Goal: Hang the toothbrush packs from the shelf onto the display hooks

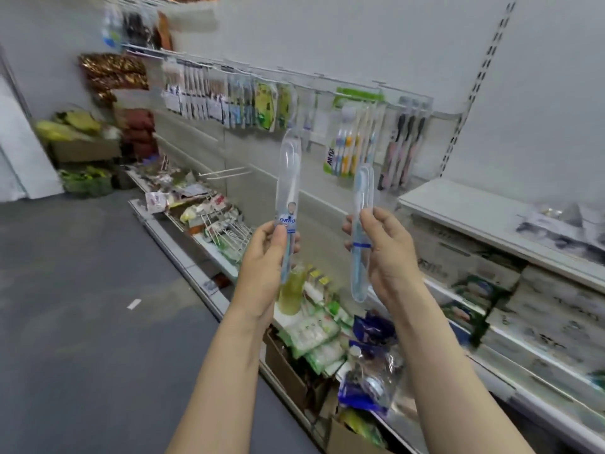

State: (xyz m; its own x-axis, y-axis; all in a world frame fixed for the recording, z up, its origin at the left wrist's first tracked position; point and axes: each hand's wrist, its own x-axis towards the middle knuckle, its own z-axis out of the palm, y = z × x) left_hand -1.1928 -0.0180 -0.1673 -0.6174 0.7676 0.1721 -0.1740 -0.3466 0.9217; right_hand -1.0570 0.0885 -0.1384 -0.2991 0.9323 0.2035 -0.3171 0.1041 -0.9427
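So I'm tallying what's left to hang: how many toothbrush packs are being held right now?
2. One clear pack is in the left hand, the other pack in the right hand, both upright before the hooks. None seems hidden behind them.

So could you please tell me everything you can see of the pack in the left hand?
The pack is a long, clear plastic tube with rounded ends, holding a blue-handled toothbrush, head up. A label with blue lettering wraps its lower part. It stands nearly upright before the hooks, touching none; the left hand pinches it at the label.
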